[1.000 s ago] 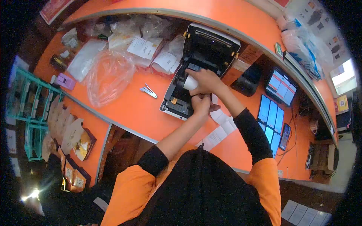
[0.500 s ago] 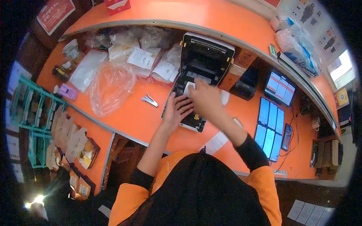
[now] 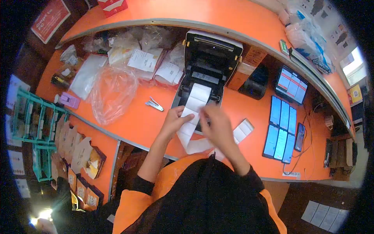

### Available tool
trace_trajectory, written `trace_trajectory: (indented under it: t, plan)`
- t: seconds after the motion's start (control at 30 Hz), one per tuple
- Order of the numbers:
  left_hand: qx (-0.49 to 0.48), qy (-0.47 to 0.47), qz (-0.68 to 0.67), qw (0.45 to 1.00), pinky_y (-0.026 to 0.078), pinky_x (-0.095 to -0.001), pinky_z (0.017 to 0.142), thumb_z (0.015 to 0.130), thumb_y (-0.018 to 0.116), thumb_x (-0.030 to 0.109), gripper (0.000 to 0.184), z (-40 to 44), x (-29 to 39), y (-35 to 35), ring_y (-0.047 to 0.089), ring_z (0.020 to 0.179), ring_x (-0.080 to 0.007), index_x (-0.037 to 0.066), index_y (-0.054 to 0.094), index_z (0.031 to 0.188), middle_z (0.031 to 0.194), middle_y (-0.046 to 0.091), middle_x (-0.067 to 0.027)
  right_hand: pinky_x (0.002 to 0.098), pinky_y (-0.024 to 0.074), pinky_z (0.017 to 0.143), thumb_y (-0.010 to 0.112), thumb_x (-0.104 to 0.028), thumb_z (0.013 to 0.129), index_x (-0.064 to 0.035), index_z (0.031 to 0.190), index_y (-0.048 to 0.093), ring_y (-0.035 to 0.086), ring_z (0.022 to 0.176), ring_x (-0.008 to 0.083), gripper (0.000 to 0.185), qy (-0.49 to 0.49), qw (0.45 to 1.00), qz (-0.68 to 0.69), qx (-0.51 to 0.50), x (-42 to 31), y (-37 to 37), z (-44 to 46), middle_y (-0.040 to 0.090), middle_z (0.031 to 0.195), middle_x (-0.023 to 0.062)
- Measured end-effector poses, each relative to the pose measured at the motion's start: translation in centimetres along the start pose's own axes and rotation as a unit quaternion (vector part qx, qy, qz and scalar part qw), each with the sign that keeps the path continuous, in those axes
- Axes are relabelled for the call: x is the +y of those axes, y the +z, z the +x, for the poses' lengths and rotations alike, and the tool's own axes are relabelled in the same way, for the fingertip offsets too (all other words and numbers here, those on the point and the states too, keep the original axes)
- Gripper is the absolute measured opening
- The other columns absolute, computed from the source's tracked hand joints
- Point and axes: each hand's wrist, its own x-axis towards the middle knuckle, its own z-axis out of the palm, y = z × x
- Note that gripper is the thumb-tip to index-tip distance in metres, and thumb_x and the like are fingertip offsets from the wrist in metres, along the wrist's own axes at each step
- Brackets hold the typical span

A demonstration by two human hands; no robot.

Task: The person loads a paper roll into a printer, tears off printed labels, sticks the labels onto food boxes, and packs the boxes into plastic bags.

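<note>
Through the head camera I had the printer open on the counter, its lid standing up; the white strip ran out of its body towards the wearer, then bent round to the right in front of the apron; the left hand held the strip's left edge, pinching it between thumb and fingers; the right hand was just beside the strip's right side, its fingers bent but blurred; I could not tell whether they touched or gripped it.

More white paper lay to the right of that hand; I could not tell whether it joined the strip; the stapler lay left of the printer; the phones lay well apart, to the right.
</note>
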Motion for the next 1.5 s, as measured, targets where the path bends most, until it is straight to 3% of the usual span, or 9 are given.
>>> trace_trajectory:
  t: [0.03,0.13,0.3,0.6,0.8,0.97,1.13,1.23,1.5]
  plan:
    - [-0.001,-0.001,0.001,1.0,0.053,-0.0269,0.077,0.084,0.072,0.004,0.028,0.0,-0.1,0.2,0.067,0.088,-0.0135,-0.004,0.065,0.11,0.102,0.072,-0.0103,0.0464,0.0443,0.095,0.065,-0.026,0.086,-0.0057,0.12,0.061,0.056,0.114,0.0351,0.04,-0.089,0.981,-0.064,0.163,0.9,-0.1,0.9,0.059,0.121,0.0199]
    - [0.001,-0.009,-0.021,1.0,0.053,-0.0267,0.076,0.085,0.073,0.005,0.029,-0.3,-0.3,0.6,0.068,0.086,-0.013,-0.004,0.065,0.111,0.1,0.072,-0.0098,0.0449,0.0424,0.094,0.065,-0.031,0.087,-0.0117,0.12,0.063,0.058,0.111,0.0308,0.038,-0.205,0.94,-0.094,0.255,3.7,-0.2,5.4,0.062,0.118,0.0136]
    - [-0.008,-0.021,0.028,0.999,0.054,-0.0276,0.077,0.083,0.076,0.008,0.038,-4.2,-0.6,0.3,0.068,0.087,-0.0133,-0.003,0.063,0.116,0.1,0.072,-0.0104,0.044,0.0429,0.091,0.062,-0.04,0.09,-0.013,0.123,0.065,0.058,0.11,0.0279,0.042,-0.144,0.975,-0.099,0.138,6.4,0.5,7.8,0.062,0.116,0.0091]
    - [-0.076,-0.073,0.015,0.994,0.052,-0.031,0.088,0.08,0.078,0.005,0.042,-10.9,-4.5,-4.0,0.066,0.101,-0.0158,-0.002,0.061,0.118,0.108,0.07,-0.0106,0.0478,0.0448,0.081,0.056,-0.03,0.093,-0.0077,0.116,0.065,0.061,0.106,0.0352,0.034,-0.105,0.978,-0.147,0.106,4.9,0.2,10.0,0.063,0.116,0.0146]
    - [-0.05,0.048,0.137,0.988,0.049,-0.0304,0.092,0.081,0.076,0.005,0.041,-12.1,-2.7,-2.1,0.062,0.105,-0.015,0.0,0.059,0.118,0.111,0.067,-0.0082,0.0499,0.0464,0.087,0.059,-0.051,0.088,-0.0042,0.115,0.064,0.062,0.105,0.0372,0.054,-0.144,0.964,-0.207,0.085,3.9,-0.3,9.7,0.063,0.115,0.022]
    - [0.033,0.026,-0.027,0.999,0.049,-0.0301,0.088,0.084,0.071,0.001,0.032,-12.3,-1.7,-0.3,0.062,0.099,-0.0127,-0.001,0.059,0.114,0.104,0.069,-0.0065,0.0509,0.0454,0.095,0.057,-0.064,0.084,-0.0022,0.119,0.062,0.061,0.113,0.0393,0.071,-0.091,0.961,-0.259,-0.032,4.5,-0.1,11.7,0.063,0.119,0.023]
    - [0.035,0.026,-0.018,0.999,0.053,-0.0269,0.079,0.087,0.07,0.004,0.032,-10.8,-7.1,-1.2,0.066,0.091,-0.0119,-0.003,0.062,0.117,0.101,0.07,-0.0082,0.0497,0.0485,0.089,0.06,-0.058,0.087,-0.0095,0.109,0.062,0.062,0.109,0.0428,0.054,-0.051,0.993,-0.099,-0.043,4.4,-0.8,12.2,0.065,0.117,0.0218]
    - [0.05,0.009,-0.067,0.996,0.054,-0.0257,0.076,0.089,0.069,0.005,0.029,-10.9,-9.1,-0.8,0.067,0.088,-0.0116,-0.003,0.064,0.116,0.101,0.071,-0.0092,0.0507,0.0483,0.092,0.055,-0.057,0.089,-0.0072,0.125,0.055,0.063,0.106,0.044,0.062,-0.118,0.981,-0.151,0.023,5.0,-0.1,12.1,0.063,0.12,0.0242]
    - [0.06,-0.033,-0.077,0.995,0.053,-0.0251,0.078,0.089,0.068,0.004,0.024,-13.5,-11.4,-0.7,0.066,0.086,-0.0116,-0.004,0.064,0.112,0.1,0.071,-0.009,0.0529,0.0464,0.091,0.067,-0.06,0.078,-0.0068,0.116,0.062,0.064,0.102,0.0409,0.066,-0.157,0.96,-0.211,0.095,5.0,0.9,9.7,0.065,0.111,0.0227]
